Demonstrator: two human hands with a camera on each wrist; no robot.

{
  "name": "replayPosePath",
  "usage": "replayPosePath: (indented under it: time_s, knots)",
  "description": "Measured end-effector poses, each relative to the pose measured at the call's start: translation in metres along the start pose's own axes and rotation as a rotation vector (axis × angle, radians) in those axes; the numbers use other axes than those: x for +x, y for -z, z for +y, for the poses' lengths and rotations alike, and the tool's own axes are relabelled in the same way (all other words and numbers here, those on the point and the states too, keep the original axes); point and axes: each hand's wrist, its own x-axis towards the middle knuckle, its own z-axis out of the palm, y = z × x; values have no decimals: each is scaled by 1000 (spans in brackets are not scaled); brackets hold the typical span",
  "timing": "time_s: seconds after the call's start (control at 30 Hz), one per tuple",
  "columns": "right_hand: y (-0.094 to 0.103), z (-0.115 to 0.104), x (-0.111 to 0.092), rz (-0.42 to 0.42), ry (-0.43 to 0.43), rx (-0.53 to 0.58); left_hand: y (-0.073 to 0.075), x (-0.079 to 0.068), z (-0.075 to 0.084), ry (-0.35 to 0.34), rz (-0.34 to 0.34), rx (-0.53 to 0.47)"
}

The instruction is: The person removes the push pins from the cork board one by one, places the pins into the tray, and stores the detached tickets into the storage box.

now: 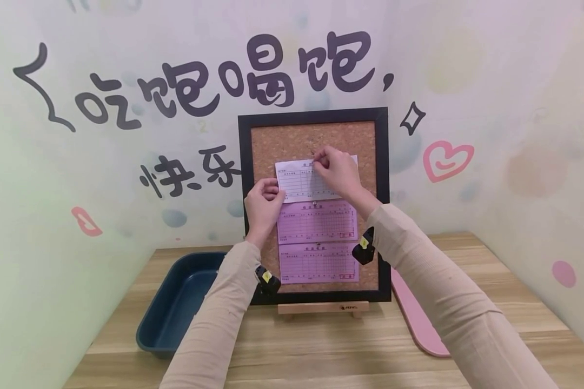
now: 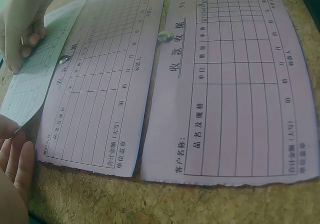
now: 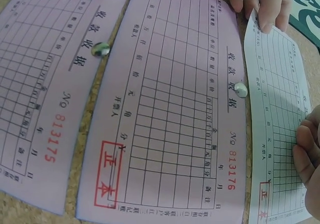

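Note:
A white receipt slip [image 1: 292, 181] lies against the upper part of a black-framed cork board [image 1: 265, 141]. My left hand [image 1: 264, 208] pinches its lower left corner between thumb and fingers. At the slip's top edge, near its middle, my right hand [image 1: 339, 172] has thumb and index finger brought together. What sits between those fingertips is hidden or too small to make out. Below the white slip, a pink receipt [image 3: 170, 99] is fixed by a shiny round thumbtack [image 3: 240, 89] at its top edge. A lower pink receipt [image 2: 235, 104] has a similar thumbtack [image 2: 165, 37].
A small wooden easel [image 1: 321, 308] holds the board on a wood-grain table [image 1: 321, 356]. To the left stands a deep blue tray [image 1: 148, 324]; a long pink board [image 1: 420, 324] lies to the right, partly behind my right sleeve. Behind is a wall with painted lettering [image 1: 190, 89].

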Motion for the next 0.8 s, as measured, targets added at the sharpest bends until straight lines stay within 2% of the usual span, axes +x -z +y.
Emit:
replayPosePath:
  time_s: [0.37,0.8]
  knots:
    - [6,-1,1,-33,-42,74,-1,0,1,13,-2,16]
    - [7,-1,2,-61,-61,49,0,0,0,14,-9,22]
